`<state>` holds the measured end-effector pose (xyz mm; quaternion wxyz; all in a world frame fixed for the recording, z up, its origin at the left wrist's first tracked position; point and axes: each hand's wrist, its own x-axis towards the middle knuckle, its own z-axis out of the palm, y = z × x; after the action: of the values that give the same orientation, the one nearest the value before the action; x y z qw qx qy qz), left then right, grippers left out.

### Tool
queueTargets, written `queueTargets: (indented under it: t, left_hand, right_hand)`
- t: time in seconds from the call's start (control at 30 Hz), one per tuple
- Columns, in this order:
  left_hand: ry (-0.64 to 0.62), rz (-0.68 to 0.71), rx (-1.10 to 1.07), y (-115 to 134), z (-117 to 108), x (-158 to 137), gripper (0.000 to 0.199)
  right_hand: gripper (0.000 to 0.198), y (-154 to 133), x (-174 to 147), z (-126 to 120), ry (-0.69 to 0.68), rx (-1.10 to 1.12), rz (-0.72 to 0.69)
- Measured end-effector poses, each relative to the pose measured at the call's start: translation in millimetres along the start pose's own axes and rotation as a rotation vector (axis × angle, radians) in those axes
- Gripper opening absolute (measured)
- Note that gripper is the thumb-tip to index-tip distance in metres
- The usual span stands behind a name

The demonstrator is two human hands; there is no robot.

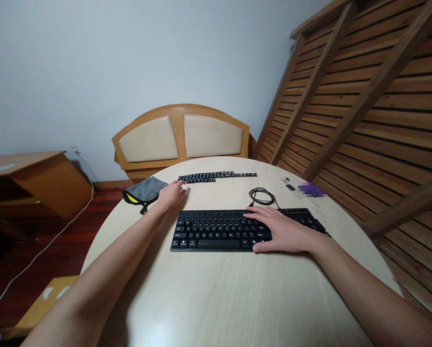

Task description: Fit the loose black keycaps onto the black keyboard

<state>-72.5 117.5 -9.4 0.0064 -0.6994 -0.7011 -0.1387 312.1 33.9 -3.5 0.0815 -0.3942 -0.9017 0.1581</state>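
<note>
My left hand (170,194) reaches to the left end of several rows of loose black keycaps (204,177) at the back of the table. Its index finger is stretched out by the nearest keycaps, thumb apart; whether it touches one is hard to see. A black keyboard (216,243) lies in front of me. Its lower main rows carry lettered keycaps, while the upper rows look like small bare stems. Over the keyboard's right part my right hand (279,230) rests with fingers spread, hiding some keys. The coiled black cable (262,195) sits behind the keyboard.
A grey pouch with yellow lining (147,190) lies left of my left hand. At the back right are a blurred purple item (311,189) and a small black piece on a thin cord (290,187). The round table (216,294) faces a headboard (181,135); wooden slats (363,120) lean at right.
</note>
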Motion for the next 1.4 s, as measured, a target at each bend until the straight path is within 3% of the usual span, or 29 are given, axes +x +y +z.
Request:
queueTargets:
  t: [0.23,0.43,0.7,0.9,1.13,1.3,1.4]
  left_hand:
    - [-0.007,-0.064,0.117,2.4,14.2,29.1,0.053]
    - [-0.015,-0.057,0.135,4.8,18.7,35.3,0.045]
    - [0.02,-0.079,0.111,1.4,14.1,21.7,0.033]
    - [0.008,-0.052,0.036,-1.9,2.7,-5.1,0.024]
    - [-0.067,0.179,-0.207,5.7,-19.3,-53.5,0.03]
    - [-0.279,0.411,-0.484,10.1,-39.4,-72.0,0.027]
    - [-0.352,0.47,-0.523,12.5,-45.2,-75.1,0.027]
  right_hand:
    - [0.094,1.7,-0.8,0.5,0.004,0.018,-0.006]
    - [0.096,-0.5,-0.7,-0.6,-0.013,-0.001,0.007]
    - [0.095,0.1,-0.7,-1.2,-0.017,-0.007,0.001]
    - [0.096,1.5,-0.4,0.6,-0.009,-0.012,-0.001]
    - [0.096,-2.8,0.0,-1.6,-0.019,-0.03,0.003]
    - [0.096,-3.6,0.0,-2.2,-0.013,-0.019,0.012]
    - [0.096,-3.2,0.2,-1.9,-0.016,-0.008,0.016]
